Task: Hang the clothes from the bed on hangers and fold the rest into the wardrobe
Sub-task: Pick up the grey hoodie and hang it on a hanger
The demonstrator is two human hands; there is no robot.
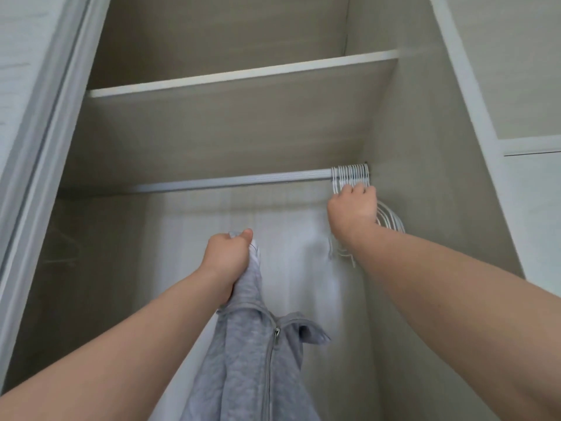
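Pale wood-grain wardrobe (425,208): open at the front, seen from below, both arms reaching inside.
Sliding door frame (39,153): white, slanting up the left edge of the view.
Shelf (243,75): white-edged, spans the compartment above the rail.
Grey zip jacket (252,360): hangs inside the wardrobe opening, below the rail and left of the hangers, bunched at its top in the left hand.
Rail (227,181): silvery, runs across just beneath the shelf.
White hangers (350,174): packed tight at the right end of the rail, against the side wall, hooks over the rail.
Left hand (226,259): fist closed round the gathered top of the jacket, thumb uppermost.
Right hand (352,206): raised to the hangers, fingers curled round their necks just under the rail.
Zip pull (277,331): metal, dangles at the top of the zipper.
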